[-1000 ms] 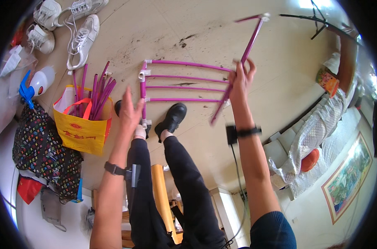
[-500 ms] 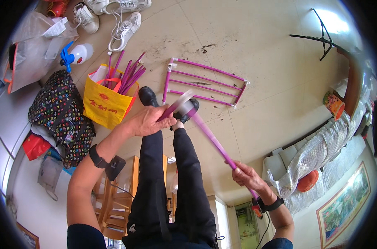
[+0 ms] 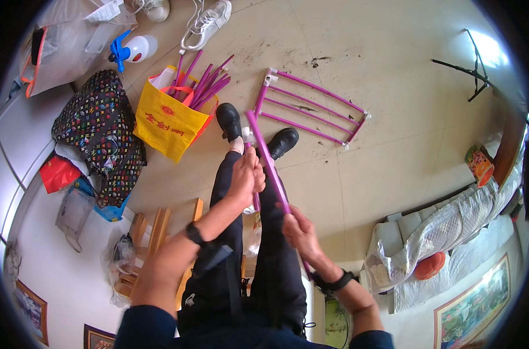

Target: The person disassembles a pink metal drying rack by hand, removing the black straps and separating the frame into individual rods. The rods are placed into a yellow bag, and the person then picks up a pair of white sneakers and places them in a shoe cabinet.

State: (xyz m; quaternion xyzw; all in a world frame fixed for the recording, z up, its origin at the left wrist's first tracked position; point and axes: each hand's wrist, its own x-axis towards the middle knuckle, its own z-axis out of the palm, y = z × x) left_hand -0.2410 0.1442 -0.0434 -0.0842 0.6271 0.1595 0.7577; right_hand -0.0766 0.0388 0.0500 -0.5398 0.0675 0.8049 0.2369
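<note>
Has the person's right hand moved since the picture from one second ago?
Yes. Judged against the purple pipe frame, the right hand has come back toward the person's legs; earlier it overlapped the frame's right end.

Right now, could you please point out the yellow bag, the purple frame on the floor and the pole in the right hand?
Yellow bag [image 3: 169,123]: head view, on its front panel.
Purple frame [image 3: 322,91]: head view, on its topmost bar.
Pole [image 3: 268,160]: head view, midway along its shaft.
</note>
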